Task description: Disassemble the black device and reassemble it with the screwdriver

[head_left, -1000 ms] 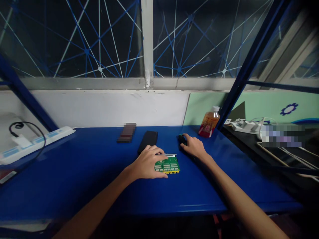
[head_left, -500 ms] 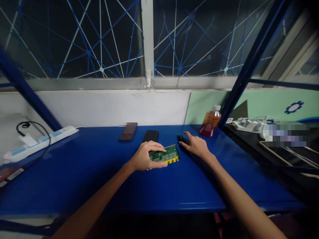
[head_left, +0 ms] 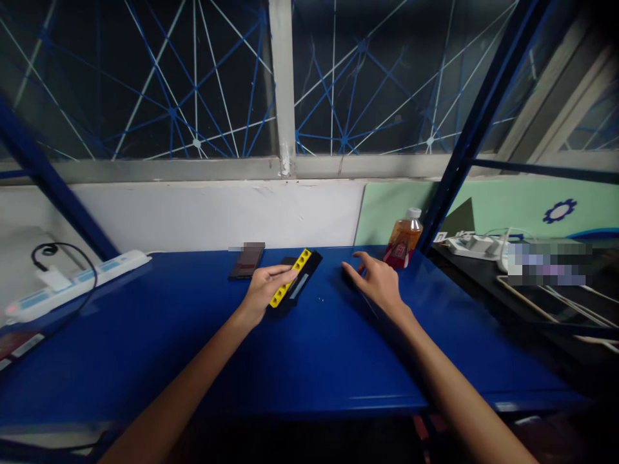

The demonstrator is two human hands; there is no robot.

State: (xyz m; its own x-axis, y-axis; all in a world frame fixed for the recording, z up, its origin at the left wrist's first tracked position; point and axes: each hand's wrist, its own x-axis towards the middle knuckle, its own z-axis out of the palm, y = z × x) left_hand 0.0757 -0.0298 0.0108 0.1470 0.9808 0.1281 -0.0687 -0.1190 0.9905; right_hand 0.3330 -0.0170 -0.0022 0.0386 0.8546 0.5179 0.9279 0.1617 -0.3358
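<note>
My left hand (head_left: 264, 290) is closed on a circuit board module with a yellow perforated strip (head_left: 290, 278) along one edge. The module is tipped up at a slant; its dark side with a grey strip faces right, and the green board face is out of sight. A dark, flat rectangular thing lies partly hidden behind it. My right hand (head_left: 380, 280) hovers with thumb and index finger apart, over a slim tool with a dark handle (head_left: 347, 277) and thin shaft, perhaps a screwdriver. A few tiny pale specks (head_left: 320, 299) lie between the hands.
A dark rectangular slab (head_left: 247, 261) lies at the back of the blue table (head_left: 309, 374). A bottle (head_left: 403, 241) of amber drink stands at the back right. At left is a white power strip (head_left: 97, 277) with a looping black cable. Cables and adapters cover a black surface at right.
My left hand has turned the module up on its side, so the green board face no longer shows and the yellow strip faces up. My right hand stays near the tool.
</note>
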